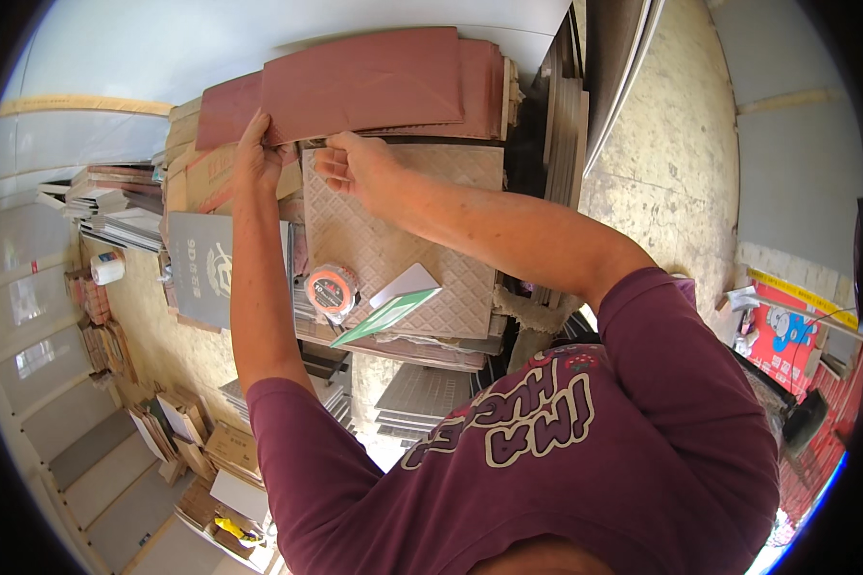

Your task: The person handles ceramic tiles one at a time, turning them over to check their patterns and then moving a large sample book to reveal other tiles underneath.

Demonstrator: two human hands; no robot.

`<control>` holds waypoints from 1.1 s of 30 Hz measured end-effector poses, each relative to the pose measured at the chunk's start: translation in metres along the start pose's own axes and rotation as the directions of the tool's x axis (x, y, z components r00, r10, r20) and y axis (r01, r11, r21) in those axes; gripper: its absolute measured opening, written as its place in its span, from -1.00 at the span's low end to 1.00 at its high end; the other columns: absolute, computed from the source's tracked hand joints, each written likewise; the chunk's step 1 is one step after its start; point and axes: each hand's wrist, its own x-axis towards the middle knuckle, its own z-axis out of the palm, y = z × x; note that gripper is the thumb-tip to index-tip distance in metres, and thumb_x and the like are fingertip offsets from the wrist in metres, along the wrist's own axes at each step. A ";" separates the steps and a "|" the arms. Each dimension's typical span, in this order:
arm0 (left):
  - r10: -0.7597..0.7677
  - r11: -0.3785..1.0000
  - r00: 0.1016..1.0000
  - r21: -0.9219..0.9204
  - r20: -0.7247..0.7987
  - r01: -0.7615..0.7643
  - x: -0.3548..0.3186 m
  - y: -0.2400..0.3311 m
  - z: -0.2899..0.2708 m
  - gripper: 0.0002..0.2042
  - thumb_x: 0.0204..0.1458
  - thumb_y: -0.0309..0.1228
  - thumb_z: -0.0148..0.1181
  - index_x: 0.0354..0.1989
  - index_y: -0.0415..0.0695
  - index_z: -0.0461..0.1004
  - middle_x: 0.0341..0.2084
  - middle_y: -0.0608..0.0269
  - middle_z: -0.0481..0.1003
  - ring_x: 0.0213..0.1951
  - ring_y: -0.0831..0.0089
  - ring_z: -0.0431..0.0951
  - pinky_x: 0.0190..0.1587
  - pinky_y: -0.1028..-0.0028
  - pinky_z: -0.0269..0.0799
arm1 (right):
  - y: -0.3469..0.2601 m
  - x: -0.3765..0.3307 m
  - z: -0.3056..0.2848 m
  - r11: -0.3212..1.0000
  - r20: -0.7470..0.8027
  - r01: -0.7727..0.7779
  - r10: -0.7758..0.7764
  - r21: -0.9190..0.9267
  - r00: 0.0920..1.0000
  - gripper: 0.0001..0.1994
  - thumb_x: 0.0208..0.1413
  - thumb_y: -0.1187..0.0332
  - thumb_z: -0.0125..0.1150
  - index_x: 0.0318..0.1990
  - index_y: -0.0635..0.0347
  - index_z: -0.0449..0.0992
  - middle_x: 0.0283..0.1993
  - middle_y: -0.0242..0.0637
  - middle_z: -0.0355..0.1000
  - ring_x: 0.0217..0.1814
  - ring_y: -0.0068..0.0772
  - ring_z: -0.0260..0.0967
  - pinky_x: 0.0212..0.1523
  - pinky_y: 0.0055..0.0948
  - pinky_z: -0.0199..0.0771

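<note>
Reddish-brown and smooth, a flat square ceramic tile (364, 81) is pinched at its near-left corner by the left hand (256, 153), whose grip is closed on the tile's edge. The right hand (353, 165) is held just beside it at the near edge, its fingers curled together; whether anything is clamped between them cannot be told. The tile lies on top of a stack of similar reddish tiles (484, 86) at the far edge of the pile.

Nearer, a beige tile with a raised diamond pattern (393, 240) is laid flat, and on it rest a round orange and black tape measure (333, 290) and a thin green-and-white sample card (393, 307). At the left, a grey printed carton (201, 268) is stood against brown cardboard boxes (187, 172).

A slip is judged possible: the glazed surface looks slick and only a corner is held, so the tile could slide off and chip against the stack below.
</note>
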 end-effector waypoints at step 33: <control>0.342 0.685 0.938 0.667 0.059 -0.291 0.019 -0.002 0.029 -0.73 -0.09 -0.42 0.15 -0.18 -0.21 0.49 -0.48 0.44 0.45 -0.56 0.71 0.31 -0.55 0.69 0.20 | 0.000 -0.002 0.005 0.997 -0.008 0.004 -0.005 -0.073 1.000 -0.78 0.03 0.25 0.04 -0.21 0.12 0.38 -0.36 -0.40 0.40 -0.47 -0.64 0.30 -0.45 -0.58 0.29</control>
